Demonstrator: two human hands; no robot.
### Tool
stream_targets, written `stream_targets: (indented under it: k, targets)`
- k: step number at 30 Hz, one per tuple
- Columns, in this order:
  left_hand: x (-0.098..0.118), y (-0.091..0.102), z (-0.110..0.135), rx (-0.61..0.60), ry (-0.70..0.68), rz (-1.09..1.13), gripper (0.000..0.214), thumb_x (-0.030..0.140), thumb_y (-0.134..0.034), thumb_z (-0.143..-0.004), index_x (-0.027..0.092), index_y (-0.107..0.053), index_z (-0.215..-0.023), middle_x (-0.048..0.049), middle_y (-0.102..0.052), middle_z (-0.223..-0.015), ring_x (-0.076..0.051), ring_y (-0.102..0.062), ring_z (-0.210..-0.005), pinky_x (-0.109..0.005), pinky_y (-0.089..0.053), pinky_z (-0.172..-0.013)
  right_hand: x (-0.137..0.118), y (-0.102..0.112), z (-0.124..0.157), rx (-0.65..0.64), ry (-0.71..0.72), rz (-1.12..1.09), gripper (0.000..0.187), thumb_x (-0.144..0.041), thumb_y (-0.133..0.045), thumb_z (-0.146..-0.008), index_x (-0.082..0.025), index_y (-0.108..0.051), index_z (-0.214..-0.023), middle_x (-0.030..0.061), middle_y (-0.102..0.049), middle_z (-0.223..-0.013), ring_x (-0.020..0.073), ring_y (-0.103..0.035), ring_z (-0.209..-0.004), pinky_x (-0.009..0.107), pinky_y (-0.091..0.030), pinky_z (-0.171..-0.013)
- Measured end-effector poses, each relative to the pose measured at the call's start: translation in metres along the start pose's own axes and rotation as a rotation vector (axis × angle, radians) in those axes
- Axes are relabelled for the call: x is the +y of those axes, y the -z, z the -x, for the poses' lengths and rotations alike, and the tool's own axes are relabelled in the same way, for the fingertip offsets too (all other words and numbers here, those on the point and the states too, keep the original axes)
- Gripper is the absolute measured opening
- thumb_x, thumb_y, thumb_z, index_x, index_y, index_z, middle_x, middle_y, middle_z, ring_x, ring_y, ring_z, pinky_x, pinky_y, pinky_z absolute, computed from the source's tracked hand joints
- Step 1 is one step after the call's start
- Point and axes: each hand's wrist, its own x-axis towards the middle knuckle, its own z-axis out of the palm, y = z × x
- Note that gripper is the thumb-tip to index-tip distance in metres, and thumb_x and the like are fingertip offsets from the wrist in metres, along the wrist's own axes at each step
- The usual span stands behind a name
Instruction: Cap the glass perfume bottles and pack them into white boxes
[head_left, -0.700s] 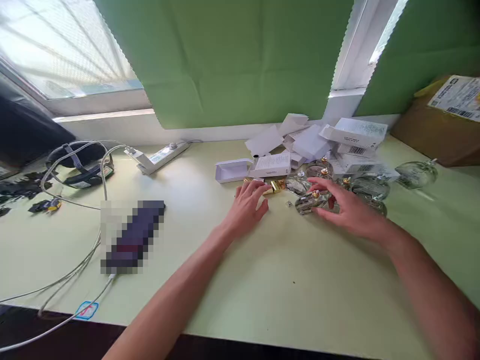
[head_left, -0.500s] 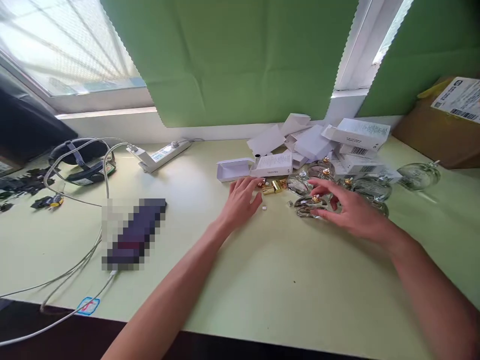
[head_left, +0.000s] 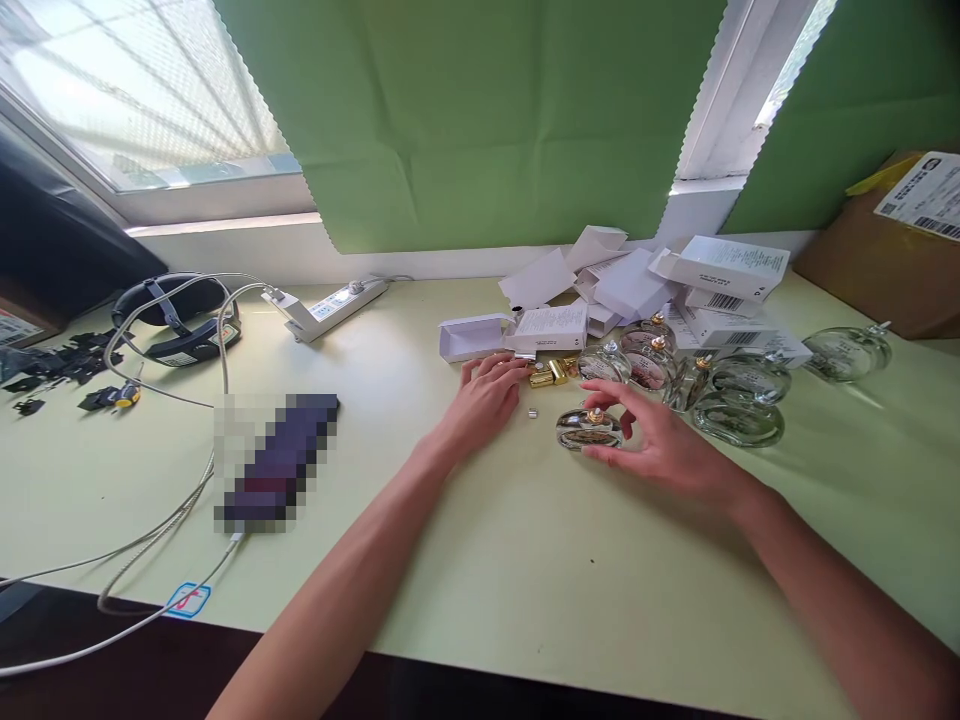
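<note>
My right hand (head_left: 652, 435) has its thumb and fingers around a small clear glass perfume bottle (head_left: 589, 430) with a gold spray neck, which stands on the table. Over to the left, my left hand (head_left: 484, 400) rests low on the table with its fingers stretched forward. Its fingertips are at a small silver piece (head_left: 525, 357), beside some gold caps (head_left: 547, 374). A small silver collar (head_left: 532, 412) lies between the two hands. Several more glass bottles (head_left: 739, 418) are grouped behind and to the right of my right hand.
White cartons (head_left: 551, 328) are heaped against the wall, with an open white box (head_left: 474, 338) at their left. A brown cardboard box (head_left: 862, 260) is at the far right. Leftward are a power strip (head_left: 334, 308), a blurred-out phone (head_left: 281, 460), cables and a black headset (head_left: 180, 345).
My right hand has drawn the perfume bottle left and toward me, away from the other bottles. My left thumb has moved in toward the fingers. The view has shifted slightly.
</note>
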Motion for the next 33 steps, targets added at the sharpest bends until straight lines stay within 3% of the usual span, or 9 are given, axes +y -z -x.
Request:
stream_targets:
  k: [4,9,12,18,24,30,33]
  targets:
    - [-0.0019,-0.0003,-0.0008,0.047,0.025,-0.035,0.034,0.023,-0.039,-0.100,0.026,-0.058,-0.128,-0.0006,-0.061,-0.137,-0.020,-0.044,-0.135,-0.043,-0.027,-0.114,0.0029,0.0016,-0.0001,-0.103,-0.040,0.007,0.054,-0.055,-0.063,-0.086,-0.035,-0.052,-0.135,0.0020,-0.061,-0.130,0.0138,-0.056,-0.071,0.036,-0.053,-0.071]
    - [0.0005,0.0001,0.0001,0.001,-0.039,-0.073,0.040,0.020,-0.036,-0.100,0.027,-0.053,-0.135,0.0009,-0.050,-0.149,-0.020,-0.032,-0.145,-0.047,-0.017,-0.119,0.0022,-0.0010,-0.0024,-0.140,-0.070,-0.033,0.047,-0.055,-0.059,-0.089,-0.032,-0.056,-0.130,0.0025,-0.063,-0.125,0.0151,-0.057,-0.074,0.035,-0.051,-0.068]
    - [0.0006,-0.0006,0.0001,-0.010,-0.048,-0.058,0.040,0.018,-0.035,-0.100,0.028,-0.053,-0.134,0.0013,-0.056,-0.144,-0.019,-0.036,-0.143,-0.047,-0.012,-0.120,0.0010,-0.0032,-0.0043,-0.130,-0.058,-0.050,0.045,-0.054,-0.059,-0.089,-0.030,-0.058,-0.128,0.0036,-0.064,-0.122,0.0166,-0.058,-0.079,0.033,-0.050,-0.066]
    - [-0.0018,-0.0008,-0.0014,0.065,-0.046,-0.026,0.031,0.020,-0.043,-0.099,0.026,-0.061,-0.122,-0.0007,-0.065,-0.130,-0.018,-0.049,-0.130,-0.041,-0.024,-0.113,0.0050,-0.0034,-0.0062,-0.135,-0.066,-0.038,0.047,-0.056,-0.060,-0.088,-0.031,-0.058,-0.128,0.0033,-0.065,-0.114,0.0152,-0.054,-0.072,0.032,-0.048,-0.062]
    - [0.0009,0.0004,-0.0022,0.043,0.004,0.007,0.025,0.023,-0.046,-0.098,0.026,-0.064,-0.114,-0.0024,-0.069,-0.119,-0.020,-0.058,-0.115,-0.041,-0.031,-0.104,0.0079,-0.0023,-0.0060,-0.147,-0.069,-0.014,0.051,-0.058,-0.059,-0.087,-0.033,-0.057,-0.132,0.0034,-0.065,-0.112,0.0150,-0.052,-0.070,0.033,-0.048,-0.062]
    - [0.0051,0.0030,-0.0022,0.016,0.034,0.037,0.026,0.024,-0.045,-0.097,0.026,-0.063,-0.117,-0.0034,-0.064,-0.124,-0.019,-0.058,-0.115,-0.040,-0.034,-0.102,0.0056,-0.0006,-0.0059,-0.134,-0.067,-0.021,0.050,-0.057,-0.059,-0.088,-0.032,-0.058,-0.131,0.0025,-0.066,-0.104,0.0134,-0.049,-0.064,0.031,-0.046,-0.058]
    - [0.0072,0.0037,-0.0022,0.021,0.046,0.027,0.024,0.026,-0.047,-0.096,0.026,-0.064,-0.113,-0.0030,-0.067,-0.115,-0.021,-0.057,-0.113,-0.041,-0.035,-0.102,0.0061,-0.0005,-0.0060,-0.127,-0.060,-0.025,0.050,-0.056,-0.059,-0.087,-0.030,-0.059,-0.130,0.0032,-0.067,-0.103,0.0137,-0.050,-0.064,0.032,-0.047,-0.057]
